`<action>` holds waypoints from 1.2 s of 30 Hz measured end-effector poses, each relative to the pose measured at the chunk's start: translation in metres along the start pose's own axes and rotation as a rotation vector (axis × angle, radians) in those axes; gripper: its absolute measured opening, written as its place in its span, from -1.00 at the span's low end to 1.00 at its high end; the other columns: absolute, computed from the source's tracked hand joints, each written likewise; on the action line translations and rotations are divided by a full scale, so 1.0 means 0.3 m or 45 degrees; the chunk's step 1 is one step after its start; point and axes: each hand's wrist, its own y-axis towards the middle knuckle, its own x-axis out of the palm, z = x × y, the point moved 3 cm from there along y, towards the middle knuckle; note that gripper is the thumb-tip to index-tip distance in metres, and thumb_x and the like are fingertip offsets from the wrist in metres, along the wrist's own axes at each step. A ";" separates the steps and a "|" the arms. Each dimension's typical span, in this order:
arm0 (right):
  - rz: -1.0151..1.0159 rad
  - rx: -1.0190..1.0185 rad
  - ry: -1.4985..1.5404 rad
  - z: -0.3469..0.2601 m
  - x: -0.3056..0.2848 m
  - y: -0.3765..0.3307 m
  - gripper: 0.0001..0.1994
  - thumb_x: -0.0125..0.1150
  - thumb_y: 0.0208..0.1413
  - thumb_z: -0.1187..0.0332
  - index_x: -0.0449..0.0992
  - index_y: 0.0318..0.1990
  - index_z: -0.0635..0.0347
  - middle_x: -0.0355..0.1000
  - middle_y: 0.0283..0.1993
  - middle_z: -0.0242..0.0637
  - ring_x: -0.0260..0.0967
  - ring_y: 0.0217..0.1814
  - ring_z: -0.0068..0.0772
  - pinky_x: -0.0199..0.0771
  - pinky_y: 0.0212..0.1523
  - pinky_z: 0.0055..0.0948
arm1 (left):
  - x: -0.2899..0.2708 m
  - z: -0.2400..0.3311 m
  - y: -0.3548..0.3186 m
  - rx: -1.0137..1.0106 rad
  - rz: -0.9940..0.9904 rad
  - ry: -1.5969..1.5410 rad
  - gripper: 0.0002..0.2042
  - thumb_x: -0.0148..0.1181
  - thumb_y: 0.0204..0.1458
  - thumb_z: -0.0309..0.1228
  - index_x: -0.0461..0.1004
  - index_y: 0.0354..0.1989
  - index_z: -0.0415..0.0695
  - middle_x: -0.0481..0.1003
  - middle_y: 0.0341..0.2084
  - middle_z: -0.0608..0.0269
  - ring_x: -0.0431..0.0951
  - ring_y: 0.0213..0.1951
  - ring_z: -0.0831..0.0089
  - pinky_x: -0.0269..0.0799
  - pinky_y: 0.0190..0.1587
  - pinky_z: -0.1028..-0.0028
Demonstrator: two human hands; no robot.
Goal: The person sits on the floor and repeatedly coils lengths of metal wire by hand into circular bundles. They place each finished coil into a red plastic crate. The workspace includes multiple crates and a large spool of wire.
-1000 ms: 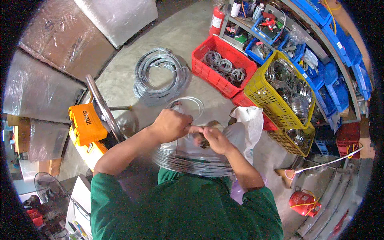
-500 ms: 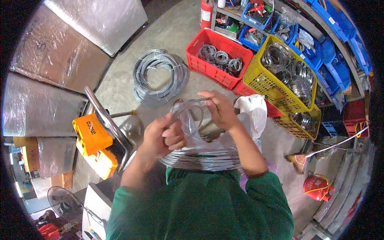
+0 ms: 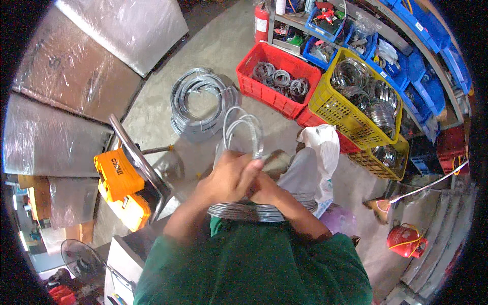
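A small coil of grey metal wire (image 3: 258,138) stands up from my two hands, its rounded loops pointing away from me. My left hand (image 3: 227,178) is closed around the near end of these loops. Pressed against it, my right hand (image 3: 264,187) is also closed on the same end; some of its fingers are hidden behind the left hand. Just under my wrists, a large coil of wire (image 3: 246,212) rests across my lap, against my green shirt.
On the floor ahead lies a big wire coil (image 3: 179,104). Red crate (image 3: 277,104) and yellow crate (image 3: 338,114), both with small wire coils, stand ahead right by shelves of blue bins (image 3: 320,30). A white bag (image 3: 328,145) is right; orange cases (image 3: 119,173) are left.
My hands, apart before with the wire loops stretched between them, have come together near my body. The small coil now stands upright out of both hands.
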 end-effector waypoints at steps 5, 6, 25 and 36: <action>0.074 -0.094 -0.635 -0.147 -0.088 -0.047 -0.83 0.22 0.06 0.32 0.53 -0.40 0.25 0.51 -0.40 -0.08 0.45 -0.42 0.08 0.45 -0.34 -0.07 | 0.051 -0.080 0.035 0.010 -0.203 0.375 -0.58 -0.11 0.27 -0.10 0.42 -0.45 -0.20 0.46 -0.66 -0.05 0.49 -0.55 -0.09 0.39 -0.45 0.07; 0.119 -0.135 -0.700 -0.176 -0.109 -0.054 -0.84 0.22 0.07 0.33 0.52 -0.40 0.25 0.50 -0.40 -0.08 0.45 -0.43 0.05 0.46 -0.35 -0.09 | 0.060 -0.094 0.035 -0.009 -0.254 0.413 -0.58 -0.12 0.28 -0.10 0.42 -0.44 -0.20 0.46 -0.66 -0.06 0.49 -0.54 -0.10 0.39 -0.45 0.06; 0.701 -0.814 -1.163 -0.234 -0.285 0.049 -0.49 0.44 -0.20 -0.10 0.50 -0.33 0.18 0.28 -0.58 -0.37 0.32 -0.57 -0.32 0.36 -0.54 -0.37 | 0.032 -0.186 -0.035 -0.627 -0.462 -0.340 -0.42 -0.19 0.32 -0.01 0.46 -0.49 -0.32 0.42 -0.64 -0.09 0.41 -0.55 0.07 0.31 -0.38 0.17; 0.057 -0.354 -0.178 -0.244 -0.302 0.227 -0.68 0.21 0.19 0.11 0.41 -0.21 0.23 0.38 -0.44 -0.29 0.32 -0.48 -0.37 0.34 -0.45 -0.36 | -0.056 -0.221 -0.117 -0.930 -0.230 -1.587 -0.54 -0.04 0.24 0.05 0.30 -0.56 -0.04 0.18 -0.71 0.45 0.10 -0.67 0.57 -0.04 -0.60 0.48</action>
